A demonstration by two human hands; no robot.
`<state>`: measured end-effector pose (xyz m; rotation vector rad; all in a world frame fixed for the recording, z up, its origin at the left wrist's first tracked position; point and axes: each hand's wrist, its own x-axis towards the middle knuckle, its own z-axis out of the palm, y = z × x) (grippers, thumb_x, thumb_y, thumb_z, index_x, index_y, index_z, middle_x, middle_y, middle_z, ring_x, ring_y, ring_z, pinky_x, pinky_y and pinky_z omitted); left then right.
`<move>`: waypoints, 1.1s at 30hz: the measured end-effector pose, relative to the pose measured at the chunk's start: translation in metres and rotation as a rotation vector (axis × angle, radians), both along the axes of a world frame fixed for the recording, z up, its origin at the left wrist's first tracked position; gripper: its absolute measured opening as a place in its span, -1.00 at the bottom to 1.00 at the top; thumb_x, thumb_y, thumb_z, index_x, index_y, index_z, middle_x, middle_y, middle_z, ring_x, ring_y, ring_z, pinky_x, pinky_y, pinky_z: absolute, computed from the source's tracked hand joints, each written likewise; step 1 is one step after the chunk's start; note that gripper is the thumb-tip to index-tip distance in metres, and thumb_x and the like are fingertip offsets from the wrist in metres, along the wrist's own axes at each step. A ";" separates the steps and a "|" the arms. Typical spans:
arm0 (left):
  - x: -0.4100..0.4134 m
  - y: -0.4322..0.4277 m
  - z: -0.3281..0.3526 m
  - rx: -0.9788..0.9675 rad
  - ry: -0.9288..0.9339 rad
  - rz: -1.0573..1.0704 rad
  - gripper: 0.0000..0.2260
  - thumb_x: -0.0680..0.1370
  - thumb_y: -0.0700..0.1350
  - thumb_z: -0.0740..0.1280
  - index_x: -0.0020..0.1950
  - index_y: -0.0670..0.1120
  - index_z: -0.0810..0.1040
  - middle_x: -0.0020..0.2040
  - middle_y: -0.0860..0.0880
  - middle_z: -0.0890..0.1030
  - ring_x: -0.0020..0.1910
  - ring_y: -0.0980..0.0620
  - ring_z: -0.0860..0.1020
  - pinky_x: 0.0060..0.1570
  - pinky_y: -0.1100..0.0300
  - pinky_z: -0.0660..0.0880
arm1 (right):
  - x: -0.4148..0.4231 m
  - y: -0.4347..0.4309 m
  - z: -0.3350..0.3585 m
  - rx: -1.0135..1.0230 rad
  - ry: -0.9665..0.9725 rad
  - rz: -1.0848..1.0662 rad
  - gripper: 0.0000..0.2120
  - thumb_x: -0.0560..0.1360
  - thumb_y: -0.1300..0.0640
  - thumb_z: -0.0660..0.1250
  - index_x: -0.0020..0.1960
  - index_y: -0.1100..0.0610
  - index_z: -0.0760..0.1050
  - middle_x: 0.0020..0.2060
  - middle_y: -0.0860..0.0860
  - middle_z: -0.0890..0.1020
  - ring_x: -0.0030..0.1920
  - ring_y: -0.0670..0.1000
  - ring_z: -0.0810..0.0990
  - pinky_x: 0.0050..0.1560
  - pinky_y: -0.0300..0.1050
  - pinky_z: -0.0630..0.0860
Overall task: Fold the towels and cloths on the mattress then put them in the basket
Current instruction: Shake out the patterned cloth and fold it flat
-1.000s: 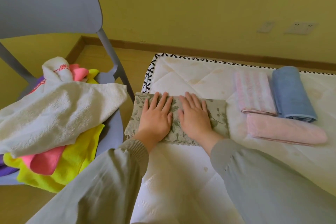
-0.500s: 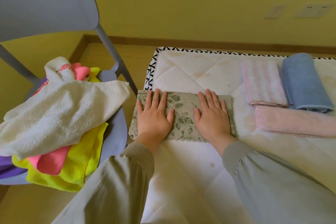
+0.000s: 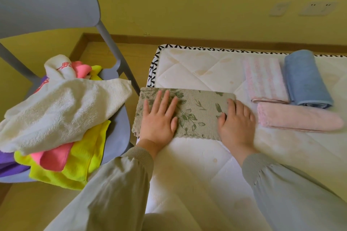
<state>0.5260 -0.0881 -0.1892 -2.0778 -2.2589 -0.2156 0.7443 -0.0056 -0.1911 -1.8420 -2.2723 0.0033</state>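
Observation:
A grey-green cloth with a leaf print (image 3: pixel 197 110) lies folded into a long strip near the left edge of the white mattress (image 3: pixel 197 165). My left hand (image 3: pixel 159 118) presses flat on its left part, fingers spread. My right hand (image 3: pixel 236 122) rests flat on its right end. To the right lie three folded pieces: a pink striped towel (image 3: pixel 264 80), a blue towel (image 3: pixel 306 78) and a plain pink towel (image 3: pixel 298 118). No basket is in view.
A grey plastic chair (image 3: pixel 116 118) stands left of the mattress, loaded with a white towel (image 3: pixel 62 110) over yellow (image 3: pixel 82 154), pink and purple cloths. A yellow wall with sockets (image 3: pixel 304 8) runs behind; wooden floor lies between.
My hands have slid apart along the leaf-print cloth, the right one reaching its right end. The cloth now lies smoother and longer. The camera has tipped slightly.

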 end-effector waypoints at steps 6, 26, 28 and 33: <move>0.010 -0.008 -0.001 -0.128 -0.077 -0.150 -0.43 0.56 0.18 -0.11 0.56 0.07 -0.07 0.58 -0.02 -0.02 0.55 -0.05 -0.11 0.50 -0.13 -0.12 | 0.001 0.009 0.002 -0.103 0.281 -0.136 -0.44 0.41 0.01 0.29 0.37 0.18 0.34 0.18 0.13 0.49 0.24 0.17 0.38 0.32 0.06 0.25; 0.050 -0.020 0.021 -0.443 -0.306 0.028 -0.45 0.63 0.20 -0.07 0.56 0.09 -0.18 0.56 -0.02 -0.26 0.52 -0.05 -0.32 0.44 -0.11 -0.29 | -0.018 0.025 0.073 -0.560 0.626 -0.237 -0.96 0.50 0.18 0.29 -0.05 0.10 0.49 -0.23 -0.01 0.57 -0.19 0.04 0.56 -0.27 -0.19 0.46; 0.048 -0.022 0.030 -0.406 -0.450 0.086 -0.48 0.65 0.13 0.00 0.57 0.04 -0.06 0.58 -0.01 -0.13 0.54 -0.01 -0.21 0.47 -0.08 -0.20 | -0.023 0.024 0.093 -0.529 0.714 -0.136 -0.97 0.50 0.23 0.34 -0.08 0.15 0.50 -0.24 -0.01 0.57 -0.14 0.07 0.58 -0.25 -0.17 0.46; 0.053 -0.006 0.096 -0.115 -0.965 0.256 -0.47 0.61 -0.06 0.22 0.54 -0.05 0.13 0.52 -0.03 0.19 0.49 -0.03 0.18 0.47 0.03 0.14 | -0.032 0.023 0.158 -0.483 0.775 0.103 -0.91 0.44 0.36 0.39 -0.11 0.21 0.55 -0.15 0.15 0.63 -0.11 0.09 0.60 -0.09 -0.15 0.50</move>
